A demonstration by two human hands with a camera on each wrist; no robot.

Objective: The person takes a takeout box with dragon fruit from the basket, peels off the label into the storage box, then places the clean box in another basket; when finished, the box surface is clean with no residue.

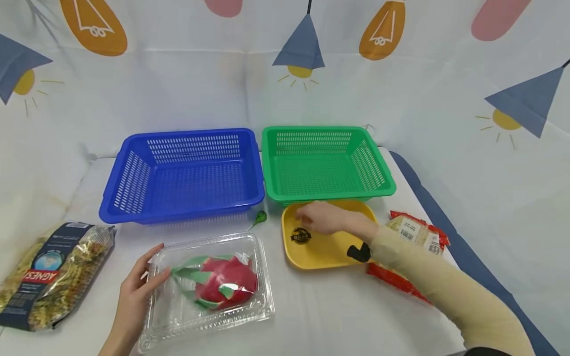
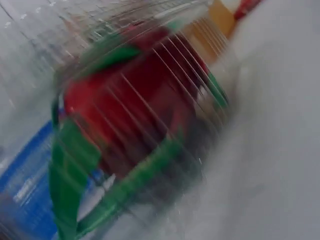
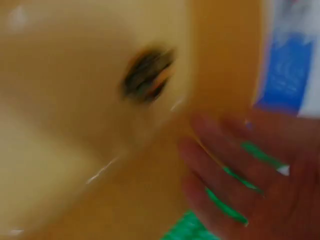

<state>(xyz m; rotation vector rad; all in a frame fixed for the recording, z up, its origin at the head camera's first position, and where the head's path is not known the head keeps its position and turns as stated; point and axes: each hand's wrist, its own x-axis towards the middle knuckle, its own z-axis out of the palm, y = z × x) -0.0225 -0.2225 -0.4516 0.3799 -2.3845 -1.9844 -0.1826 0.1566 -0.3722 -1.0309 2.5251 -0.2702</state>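
Observation:
A dragon fruit (image 1: 229, 282), pink with green scales, lies inside a clear plastic clamshell box (image 1: 175, 309). My left hand (image 1: 133, 294) holds the box at its left edge, thumb over the top. The left wrist view shows the dragon fruit (image 2: 132, 107) blurred through the ribbed plastic. My right hand (image 1: 322, 217) reaches over the yellow tray (image 1: 327, 252), near its back edge by the green basket. In the right wrist view the fingers (image 3: 220, 160) lie loosely bent at the rim with gaps between them, and nothing shows in their grip. A black emblem (image 1: 301, 236) marks the tray floor.
Behind stand a blue basket (image 1: 180, 216) and a green basket (image 1: 329, 190), side by side. A bag of pasta (image 1: 55, 277) lies at the left. Red-edged packets (image 1: 414, 232) lie right of the tray, partly under my right forearm. A small green thing (image 1: 261, 216) lies before the blue basket.

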